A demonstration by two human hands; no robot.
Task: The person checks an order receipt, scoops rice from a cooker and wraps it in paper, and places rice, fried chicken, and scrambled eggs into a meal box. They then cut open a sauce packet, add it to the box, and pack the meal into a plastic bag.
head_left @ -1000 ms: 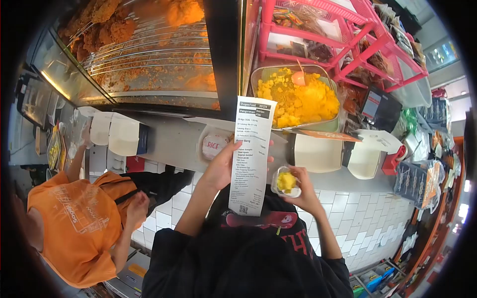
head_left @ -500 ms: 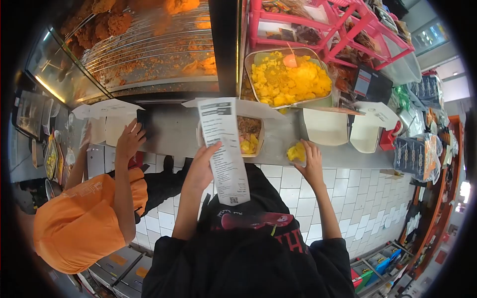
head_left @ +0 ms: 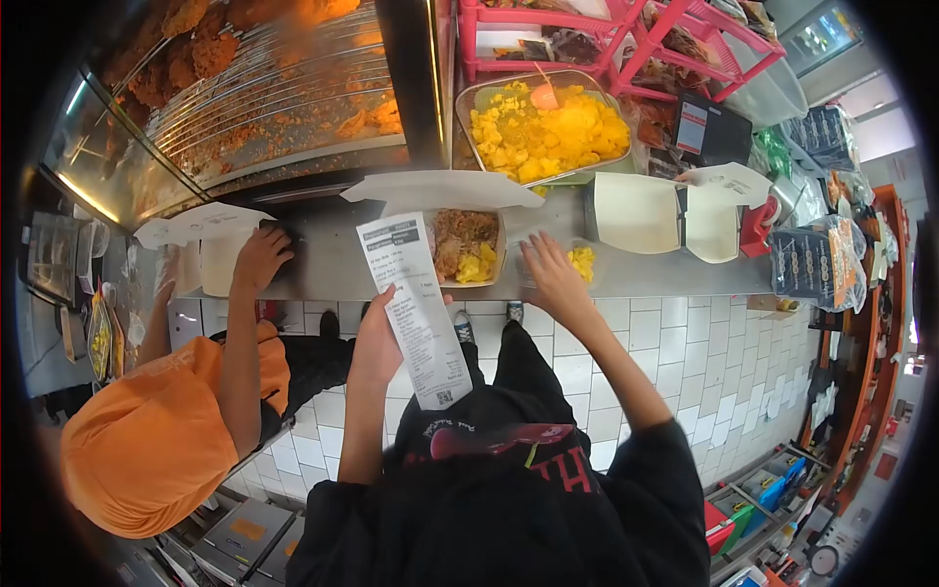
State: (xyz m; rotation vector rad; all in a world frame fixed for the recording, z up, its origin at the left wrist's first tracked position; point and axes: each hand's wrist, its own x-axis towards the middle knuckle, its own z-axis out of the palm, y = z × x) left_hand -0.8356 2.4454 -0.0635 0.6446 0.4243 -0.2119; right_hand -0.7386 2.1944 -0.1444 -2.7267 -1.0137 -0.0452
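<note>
My left hand (head_left: 374, 342) grips a long printed receipt (head_left: 416, 303) by its left edge. The receipt hangs in front of an open takeaway box (head_left: 494, 259), covering part of its left side. Inside the box are a browned, crumb-coated food (head_left: 465, 238) and scrambled egg (head_left: 476, 266). My right hand (head_left: 556, 279) lies over the steel counter just right of the box, fingers stretched out over what looks like clear plastic. Beside its fingers sits a clear plastic packet of yellow food (head_left: 581, 262).
Behind the box stands a metal tray of scrambled egg (head_left: 548, 127). Open empty boxes (head_left: 636, 210) stand to the right. Pink racks (head_left: 626, 59) rise behind. A glass fried-chicken cabinet (head_left: 274, 108) is at the back left. A co-worker in an orange shirt (head_left: 156, 430) works at my left.
My right hand has moved left from the yellow packet towards the box. My left hand and the receipt have shifted left and down, uncovering more of the food.
</note>
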